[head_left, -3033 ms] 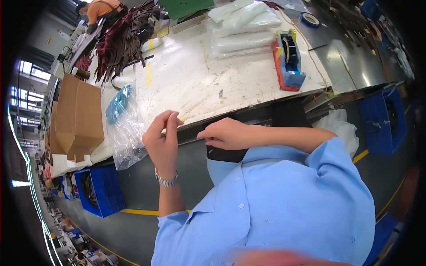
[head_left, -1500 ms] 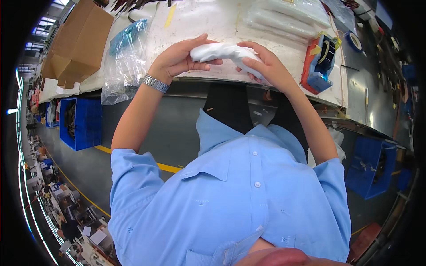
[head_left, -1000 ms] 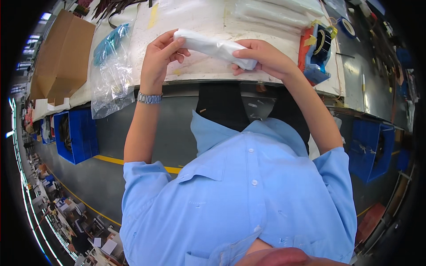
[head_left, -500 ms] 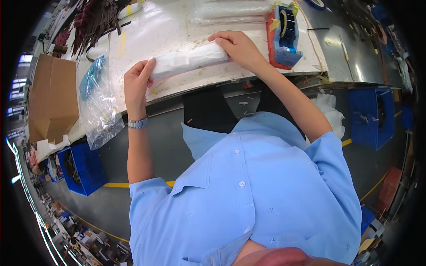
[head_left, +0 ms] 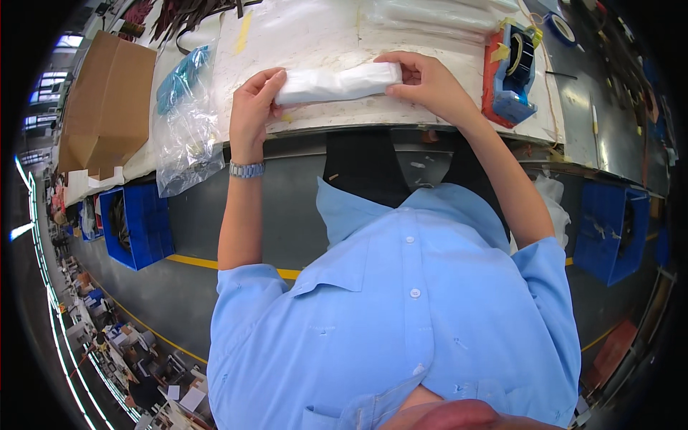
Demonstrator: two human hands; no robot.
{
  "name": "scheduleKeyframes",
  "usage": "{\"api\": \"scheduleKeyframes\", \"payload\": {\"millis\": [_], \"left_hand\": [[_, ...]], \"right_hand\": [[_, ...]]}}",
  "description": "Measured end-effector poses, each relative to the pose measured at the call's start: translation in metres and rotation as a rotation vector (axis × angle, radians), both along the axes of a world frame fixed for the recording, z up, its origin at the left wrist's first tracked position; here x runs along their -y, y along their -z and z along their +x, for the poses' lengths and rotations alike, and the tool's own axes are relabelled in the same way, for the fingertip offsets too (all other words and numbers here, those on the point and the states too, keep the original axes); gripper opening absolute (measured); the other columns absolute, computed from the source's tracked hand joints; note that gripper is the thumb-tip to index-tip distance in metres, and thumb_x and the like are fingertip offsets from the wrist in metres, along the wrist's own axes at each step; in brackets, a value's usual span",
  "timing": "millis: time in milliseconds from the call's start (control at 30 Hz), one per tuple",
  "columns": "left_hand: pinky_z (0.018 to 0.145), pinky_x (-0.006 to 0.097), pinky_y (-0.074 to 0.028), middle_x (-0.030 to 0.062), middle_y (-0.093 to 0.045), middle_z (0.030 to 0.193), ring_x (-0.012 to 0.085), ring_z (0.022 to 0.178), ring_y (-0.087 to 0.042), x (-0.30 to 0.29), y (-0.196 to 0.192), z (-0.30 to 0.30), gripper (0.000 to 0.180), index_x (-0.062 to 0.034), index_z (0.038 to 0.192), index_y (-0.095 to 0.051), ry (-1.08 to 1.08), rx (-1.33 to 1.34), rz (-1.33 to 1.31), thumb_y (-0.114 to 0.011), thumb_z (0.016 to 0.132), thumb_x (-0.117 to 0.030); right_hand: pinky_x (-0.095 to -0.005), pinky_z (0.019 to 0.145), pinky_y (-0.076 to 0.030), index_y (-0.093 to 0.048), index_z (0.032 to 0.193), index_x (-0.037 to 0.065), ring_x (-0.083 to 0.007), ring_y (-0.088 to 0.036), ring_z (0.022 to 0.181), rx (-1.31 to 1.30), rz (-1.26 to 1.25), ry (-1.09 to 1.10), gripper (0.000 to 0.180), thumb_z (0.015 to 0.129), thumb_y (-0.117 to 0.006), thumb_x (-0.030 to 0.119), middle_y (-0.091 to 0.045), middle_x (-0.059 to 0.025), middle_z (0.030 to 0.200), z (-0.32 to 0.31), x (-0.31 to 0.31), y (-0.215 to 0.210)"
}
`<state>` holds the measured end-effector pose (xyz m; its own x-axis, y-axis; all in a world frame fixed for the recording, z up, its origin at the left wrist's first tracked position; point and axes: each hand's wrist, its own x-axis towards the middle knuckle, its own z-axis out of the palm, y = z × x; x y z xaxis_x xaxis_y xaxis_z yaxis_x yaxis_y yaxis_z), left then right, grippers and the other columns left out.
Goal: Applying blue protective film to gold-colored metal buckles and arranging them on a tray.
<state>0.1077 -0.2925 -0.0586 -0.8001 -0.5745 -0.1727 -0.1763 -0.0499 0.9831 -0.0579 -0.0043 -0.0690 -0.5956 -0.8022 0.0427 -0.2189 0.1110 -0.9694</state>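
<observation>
A long white wrapped bundle (head_left: 337,84), apparently in thin plastic or soft sheet, lies lengthwise between my hands near the front edge of the white worktable (head_left: 315,36). My left hand (head_left: 256,100) grips its left end, thumb on top and fingers curled beneath. At the other end, my right hand (head_left: 426,82) pinches the bundle between thumb and fingers. What is inside the wrapping cannot be seen. Just right of my right hand stands a blue and red tape dispenser (head_left: 510,75) with a roll of tape in it.
An open cardboard box (head_left: 107,100) and a clear bag with teal contents (head_left: 188,107) sit to the left. White plastic packs (head_left: 430,18) lie at the back, a tape roll (head_left: 560,29) far right. Blue bins (head_left: 136,226) stand on the floor on both sides. Dark strips hang at the far left.
The view has shifted, so the table appears farther right. My right hand has changed its hold, its thumb now on the bundle's near side, and the bundle looks narrower and more level.
</observation>
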Motion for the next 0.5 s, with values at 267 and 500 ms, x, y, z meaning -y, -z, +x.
{"api": "scheduleKeyframes", "payload": {"millis": [267, 500], "left_hand": [[0.074, 0.023, -0.052, 0.0017, -0.074, 0.096, 0.006, 0.082, -0.063, 0.002, -0.002, 0.007, 0.02, 0.0008, 0.119, -0.075, 0.169, -0.179, -0.266, -0.072, 0.104, -0.012], [0.095, 0.026, -0.055, 0.0091, -0.077, 0.118, 0.0115, 0.104, -0.069, 0.009, 0.008, 0.009, 0.017, 0.0024, 0.119, -0.073, 0.187, -0.27, -0.375, -0.066, 0.104, -0.002]], "right_hand": [[-0.0347, 0.092, -0.057, -0.064, 0.129, 0.005, -0.0266, -0.07, 0.098, -0.368, -0.043, 0.194, 0.044, 0.085, -0.069, -0.001, -0.07, -0.0144, 0.119, 0.019, -0.001, 0.0], [-0.0393, 0.093, -0.056, -0.064, 0.129, 0.005, -0.0297, -0.069, 0.099, -0.335, 0.004, 0.12, 0.041, 0.089, -0.074, 0.004, -0.071, -0.0164, 0.119, 0.022, -0.001, 0.002]]}}
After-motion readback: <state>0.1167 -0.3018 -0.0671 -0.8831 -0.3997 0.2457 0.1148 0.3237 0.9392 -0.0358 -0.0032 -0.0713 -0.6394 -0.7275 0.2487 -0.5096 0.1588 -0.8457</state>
